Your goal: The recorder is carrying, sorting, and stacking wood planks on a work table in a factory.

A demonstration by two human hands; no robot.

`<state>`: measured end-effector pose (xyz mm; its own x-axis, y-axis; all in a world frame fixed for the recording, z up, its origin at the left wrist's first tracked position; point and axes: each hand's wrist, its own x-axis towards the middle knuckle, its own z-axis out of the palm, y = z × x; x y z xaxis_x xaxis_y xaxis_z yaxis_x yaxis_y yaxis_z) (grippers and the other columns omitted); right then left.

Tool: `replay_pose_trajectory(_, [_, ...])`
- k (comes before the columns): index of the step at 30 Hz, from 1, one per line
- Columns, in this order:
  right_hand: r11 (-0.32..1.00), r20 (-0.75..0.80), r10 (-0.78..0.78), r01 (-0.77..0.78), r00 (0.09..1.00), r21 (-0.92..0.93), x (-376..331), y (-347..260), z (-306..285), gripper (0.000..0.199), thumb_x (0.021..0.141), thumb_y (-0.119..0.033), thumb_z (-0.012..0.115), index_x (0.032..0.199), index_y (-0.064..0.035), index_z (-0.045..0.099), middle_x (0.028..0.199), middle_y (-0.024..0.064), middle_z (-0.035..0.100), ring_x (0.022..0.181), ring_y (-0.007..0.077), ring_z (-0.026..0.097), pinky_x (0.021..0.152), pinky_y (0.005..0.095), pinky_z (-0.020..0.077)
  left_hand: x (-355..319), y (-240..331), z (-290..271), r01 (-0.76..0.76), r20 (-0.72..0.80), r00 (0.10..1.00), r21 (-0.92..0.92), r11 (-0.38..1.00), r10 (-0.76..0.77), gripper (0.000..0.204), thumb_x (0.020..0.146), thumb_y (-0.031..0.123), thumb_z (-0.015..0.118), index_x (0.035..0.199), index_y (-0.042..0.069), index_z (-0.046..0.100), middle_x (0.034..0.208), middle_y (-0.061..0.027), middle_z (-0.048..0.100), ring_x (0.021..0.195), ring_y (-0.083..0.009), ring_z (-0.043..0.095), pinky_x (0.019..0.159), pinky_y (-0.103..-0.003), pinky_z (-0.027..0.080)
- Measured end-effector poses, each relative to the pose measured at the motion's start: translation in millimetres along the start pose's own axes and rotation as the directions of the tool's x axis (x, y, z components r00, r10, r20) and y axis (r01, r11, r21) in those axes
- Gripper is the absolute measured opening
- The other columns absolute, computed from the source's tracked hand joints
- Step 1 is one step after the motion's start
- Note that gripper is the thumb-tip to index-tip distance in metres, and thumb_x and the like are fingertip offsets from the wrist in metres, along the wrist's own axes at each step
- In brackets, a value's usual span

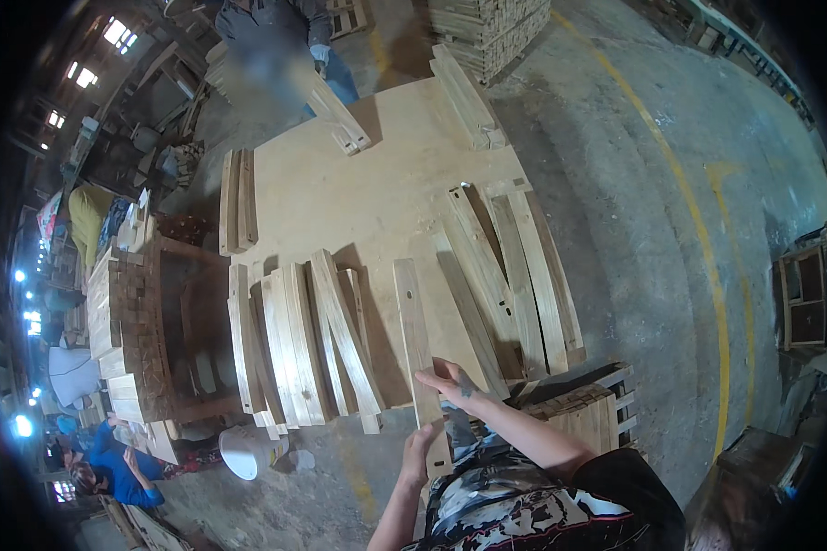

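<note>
Flat tabletop point(312, 197) ahead, hands point(450, 380) hold a (slotted) wooden plank point(413, 331).

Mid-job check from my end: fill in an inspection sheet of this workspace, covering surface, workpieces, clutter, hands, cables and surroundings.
Surface: pale wooden tabletop, bare across much of its middle.
Job's things: held wooden bar, dark slots near both ends; more bars lie in a left group and a right group, some askew.
Clutter: white bucket on the floor, left of the person.
Hands: left hand grips the bar's near end; right hand holds it farther up.
Cables: nothing seen.
Surroundings: co-worker across the table; stacked wood pieces at far left; yellow floor line to the right.
</note>
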<state>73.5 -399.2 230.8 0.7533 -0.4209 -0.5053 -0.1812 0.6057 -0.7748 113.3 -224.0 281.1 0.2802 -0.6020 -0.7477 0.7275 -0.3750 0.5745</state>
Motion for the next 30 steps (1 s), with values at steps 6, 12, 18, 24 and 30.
replay_pose_trajectory(6, [0.945,-0.185,-0.138,0.074,0.973,-0.318,23.9,33.6,-13.9,0.063,0.082,-0.042,0.074,0.125,0.0011,0.055,0.108,0.0112,0.066,0.099,0.0174,0.063,0.083,0.0317,0.051,19.6,-3.4,6.2,0.031,-0.097,0.995,0.046,0.998,-0.027,0.046,0.097,0.042,0.054,0.116,0.0,0.058,0.08,-0.0079,0.062,0.063,-0.019,0.061,0.056,-0.03,0.05])
replay_pose_trajectory(12, [0.989,-0.101,0.049,-0.063,0.994,-0.136,5.1,64.6,-46.0,0.058,0.087,-0.044,0.069,0.123,0.0002,0.056,0.1,0.0096,0.068,0.092,0.0174,0.066,0.078,0.0317,0.0521,29.9,-17.3,-1.0,0.047,-0.191,0.982,0.202,0.978,-0.008,0.031,0.097,0.032,0.061,0.102,0.002,0.065,0.078,0.0005,0.063,0.066,-0.0067,0.055,0.058,-0.022,0.042])
replay_pose_trajectory(18, [0.882,0.003,0.44,-0.432,0.898,-0.187,-87.5,100.0,-106.3,0.044,0.096,-0.049,0.057,0.114,-0.0087,0.057,0.088,0.006,0.06,0.092,0.0187,0.065,0.083,0.0355,0.0538,50.6,-33.6,-7.3,-0.186,-0.244,0.936,0.267,0.946,0.253,0.033,0.094,0.026,0.065,0.109,-0.003,0.066,0.089,-0.0021,0.066,0.078,-0.0071,0.056,0.069,-0.024,0.045])
replay_pose_trajectory(24, [0.863,-0.255,0.465,-0.37,0.848,0.344,-94.2,131.0,-134.7,0.056,0.093,-0.048,0.062,0.132,-0.0112,0.044,0.119,0.01,0.06,0.107,0.0242,0.061,0.085,0.039,0.0527,97.2,-37.8,-14.2,-0.197,-0.271,0.921,0.295,0.935,0.279,0.032,0.096,0.026,0.063,0.11,-0.002,0.065,0.089,-0.0004,0.065,0.078,-0.006,0.055,0.07,-0.024,0.045])
replay_pose_trajectory(30, [0.841,-0.406,0.477,-0.271,0.78,0.467,-78.8,138.3,-120.8,0.047,0.093,-0.043,0.065,0.126,-0.0122,0.051,0.115,0.0074,0.061,0.1,0.0205,0.061,0.084,0.0357,0.0517,97.2,-41.3,-14.0,-0.222,-0.308,0.89,0.352,0.909,0.336,0.036,0.094,0.027,0.065,0.114,-0.003,0.064,0.089,-0.0032,0.067,0.078,-0.0077,0.057,0.07,-0.026,0.047])
